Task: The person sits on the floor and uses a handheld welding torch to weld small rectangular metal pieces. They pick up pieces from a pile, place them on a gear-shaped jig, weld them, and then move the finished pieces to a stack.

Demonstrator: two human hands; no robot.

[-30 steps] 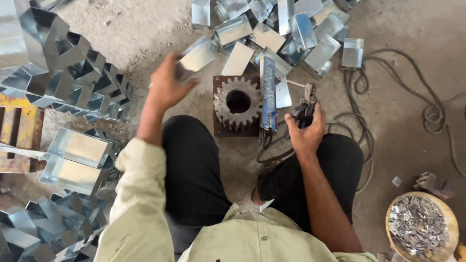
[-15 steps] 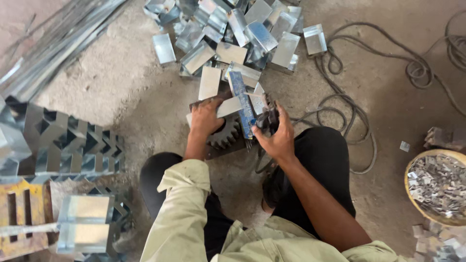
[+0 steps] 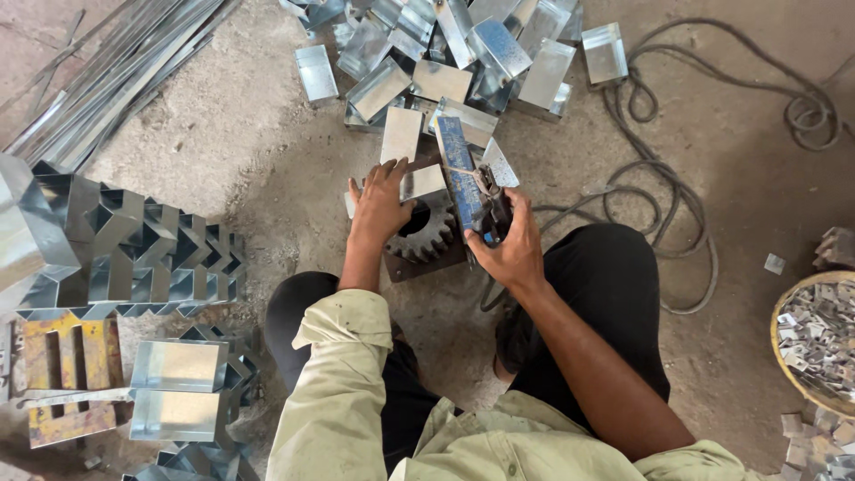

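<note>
Galvanised sheet piece [image 3: 420, 183] is lying at frame centre on the gear [image 3: 426, 233], long axis across. Left hand [image 3: 381, 207] is pressing flat on it, fingers spread. Right hand [image 3: 509, 252] is gripping the handle [image 3: 492, 214] just right, beside the blue bar [image 3: 460, 174].

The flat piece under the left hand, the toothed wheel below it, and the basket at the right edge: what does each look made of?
The flat piece under the left hand looks like thin galvanised sheet steel: pale, shiny, mottled grey. The toothed wheel seems heavy cast or machined steel, dull, dark and unpolished. The basket looks woven from cane or bamboo, judging by its tan rim, though the weave is too small to confirm.
</note>
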